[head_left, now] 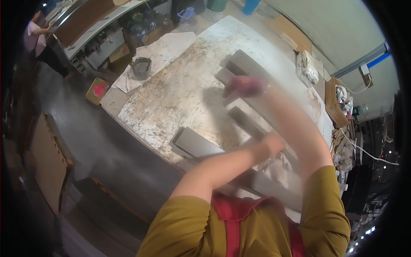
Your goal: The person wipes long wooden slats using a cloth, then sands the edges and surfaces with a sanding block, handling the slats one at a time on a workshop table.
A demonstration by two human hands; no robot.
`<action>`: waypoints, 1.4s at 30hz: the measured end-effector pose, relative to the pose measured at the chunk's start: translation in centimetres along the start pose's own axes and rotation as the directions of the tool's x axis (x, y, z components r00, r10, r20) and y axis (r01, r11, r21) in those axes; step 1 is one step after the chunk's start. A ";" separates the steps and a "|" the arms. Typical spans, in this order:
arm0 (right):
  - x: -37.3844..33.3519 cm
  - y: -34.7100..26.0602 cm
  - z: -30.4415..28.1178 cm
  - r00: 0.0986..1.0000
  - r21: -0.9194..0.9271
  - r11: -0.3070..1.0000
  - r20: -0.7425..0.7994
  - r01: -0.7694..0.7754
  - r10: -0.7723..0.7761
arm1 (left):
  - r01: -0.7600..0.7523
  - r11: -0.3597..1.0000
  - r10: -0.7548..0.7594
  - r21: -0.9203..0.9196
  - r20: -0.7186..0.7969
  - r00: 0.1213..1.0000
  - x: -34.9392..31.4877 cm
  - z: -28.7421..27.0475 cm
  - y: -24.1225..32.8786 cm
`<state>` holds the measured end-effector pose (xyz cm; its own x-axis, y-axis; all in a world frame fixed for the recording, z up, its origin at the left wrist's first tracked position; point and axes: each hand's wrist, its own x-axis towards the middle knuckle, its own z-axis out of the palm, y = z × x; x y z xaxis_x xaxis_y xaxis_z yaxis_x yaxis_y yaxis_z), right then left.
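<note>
My right hand (245,87), in a dark pink covering that looks like a glove, is over the near end of a stack of long grey strips (250,64). Motion smears its fingers, so their grip does not show. Lower down, my bare left hand (274,143) is beside another grey strip (246,120), under my right forearm. Its fingers are blurred and partly hidden. A crumpled pale cloth (278,169) lies just below that hand. Closer to the front left edge, a further grey strip (197,143) rests on the stained white board (167,103).
A grey pot (141,68) stands on white sheeting at the table's left. Along the right edge are a dirty white block (307,68) and a wooden box (336,103) of odds and ends. Bottles line the back. Another person (36,38) stands far left.
</note>
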<state>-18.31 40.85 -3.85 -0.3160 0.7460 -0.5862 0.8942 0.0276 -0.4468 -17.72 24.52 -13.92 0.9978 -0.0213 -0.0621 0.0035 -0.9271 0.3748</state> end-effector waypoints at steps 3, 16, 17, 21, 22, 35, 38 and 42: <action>0.9 -0.7 -0.4 0.995 -0.037 0.997 0.074 -0.066 0.069 | 0.036 0.996 -0.054 -0.078 -0.254 0.966 0.6 2.5 -0.1; 4.5 0.6 1.1 0.933 0.001 0.998 0.357 -0.055 0.051 | -0.039 0.992 -0.016 -0.124 -0.414 0.910 1.6 5.8 0.6; 4.5 0.4 1.2 0.928 -0.008 0.999 0.369 -0.052 0.051 | -0.046 0.988 -0.024 -0.148 -0.442 0.897 1.7 6.1 0.6; 4.7 -0.9 0.7 0.911 -0.103 0.991 0.396 -0.083 0.117 | -0.114 0.936 -0.107 -0.333 -0.578 0.809 2.5 6.7 0.3; 4.5 -1.5 0.3 0.908 -0.099 0.991 0.401 -0.087 0.120 | -0.079 0.953 -0.099 -0.294 -0.546 0.832 2.7 6.5 0.3; -7.1 4.4 -1.4 0.969 0.412 0.891 -0.221 0.193 -0.108 | -0.185 0.931 0.243 0.314 -0.159 0.957 -0.7 4.5 2.0; -9.7 3.8 0.6 0.941 0.487 0.843 -0.332 0.226 -0.060 | -0.115 0.977 0.153 0.179 -0.214 0.965 0.3 7.3 0.7; -14.5 6.4 4.2 0.817 0.602 0.791 -0.508 0.109 0.273 | -0.129 0.963 0.139 0.235 -0.025 0.990 -0.6 5.1 0.7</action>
<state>-9.31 27.39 -1.01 0.1475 0.9549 -0.2578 0.4818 -0.2970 -0.8244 -18.67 21.97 -18.37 0.9900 -0.1405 0.0140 -0.1410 -0.9784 0.1514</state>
